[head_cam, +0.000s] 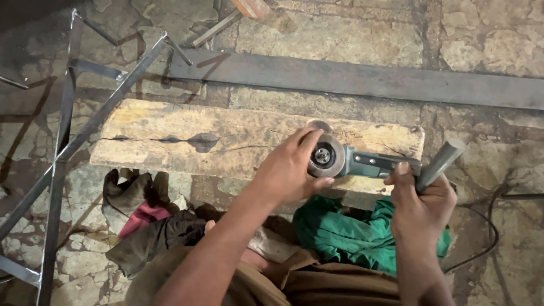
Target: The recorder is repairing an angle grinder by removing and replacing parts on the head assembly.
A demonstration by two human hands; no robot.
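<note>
A green angle grinder lies sideways over a cracked wooden plank, its round disc facing up at me. My left hand wraps its fingers around the disc and guard. My right hand is closed on the grinder's rear body, thumb along the housing. A grey metal rod also sticks up out of that fist.
A long flat steel bar lies on the stone floor beyond the plank. A welded steel frame stands at the left. Dark gloves and rags and a green cloth lie near my knees. A black cable runs at right.
</note>
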